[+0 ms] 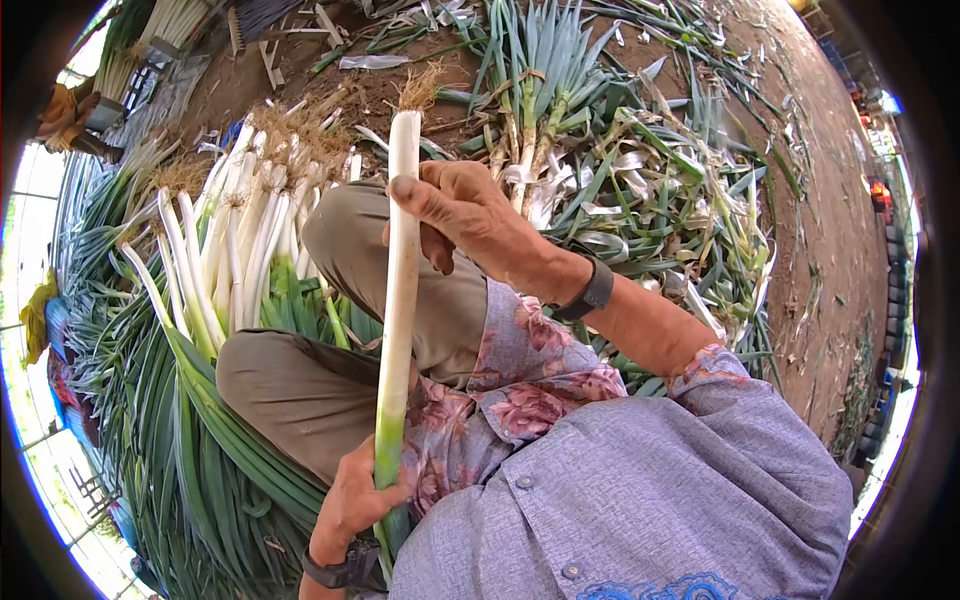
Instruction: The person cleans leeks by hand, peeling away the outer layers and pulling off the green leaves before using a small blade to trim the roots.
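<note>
A long leek (400,290) stands nearly upright in front of my body, its white shaft on top and its green part below. Brown roots (420,88) hang off its upper end. My left hand (358,495) is wrapped round the green lower part, near my lap. Higher up, my right hand (465,215) grips the white shaft just below the roots, with its thumb across the front and the fingers curled, partly hidden behind. Beside my knees lies a pile of leeks (235,240) with white shafts and roots pointing away from me.
Long green leaves (190,480) spread along my left side. Ahead lie a bunch of untrimmed leeks (535,100) and a heap of peeled leaves (660,210) on brown soil (820,300). Another person's hand (75,115) shows at the far upper left.
</note>
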Tool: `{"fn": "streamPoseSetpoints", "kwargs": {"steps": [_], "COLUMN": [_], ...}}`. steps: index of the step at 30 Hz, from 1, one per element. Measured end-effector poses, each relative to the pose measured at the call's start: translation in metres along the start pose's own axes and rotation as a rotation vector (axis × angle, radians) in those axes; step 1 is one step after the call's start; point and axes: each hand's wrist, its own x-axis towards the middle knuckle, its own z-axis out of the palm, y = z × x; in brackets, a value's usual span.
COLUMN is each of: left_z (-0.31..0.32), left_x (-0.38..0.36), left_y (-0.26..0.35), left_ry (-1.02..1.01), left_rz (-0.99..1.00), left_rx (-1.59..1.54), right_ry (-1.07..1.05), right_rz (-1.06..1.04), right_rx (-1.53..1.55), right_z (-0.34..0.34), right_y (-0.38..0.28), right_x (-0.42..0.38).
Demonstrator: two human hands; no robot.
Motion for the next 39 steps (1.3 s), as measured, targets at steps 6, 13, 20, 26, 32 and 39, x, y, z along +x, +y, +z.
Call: {"fn": "streamPoseSetpoints", "kwargs": {"steps": [6, 13, 20, 26, 32, 39], "left_z": [0.002, 0.003, 0.007, 0.011, 0.009, 0.006], "left_x": [0.002, 0.005, 0.005, 0.005, 0.007, 0.007], "left_y": [-0.002, -0.006, -0.005, 0.0, 0.003, -0.001], "left_ry": [-0.021, -0.016, -0.007, -0.005, -0.009, -0.064], "left_rz": [0.014, -0.003, 0.007, 0.045, 0.062, 0.131], "left_rx": [-0.004, 0.02, 0.044, 0.098, -0.001, 0.025], "right_ry": [-0.072, -0.092, -0.074, -0.219, -0.313, -0.197], "right_rz": [-0.07, 0.265, 0.351, 0.488, 0.566, 0.288], "right_rx": [0.112, 0.344, 0.528, 0.76, 0.754, 0.537], "right_z": [-0.002, -0.018, 0.0, 0.009, 0.029, -0.011], "right_y": [0.005, -0.006, -0.005, 0.025, 0.027, -0.011], "right_x": [-0.001, 0.011, -0.008, -0.019, -0.047, 0.007]}}
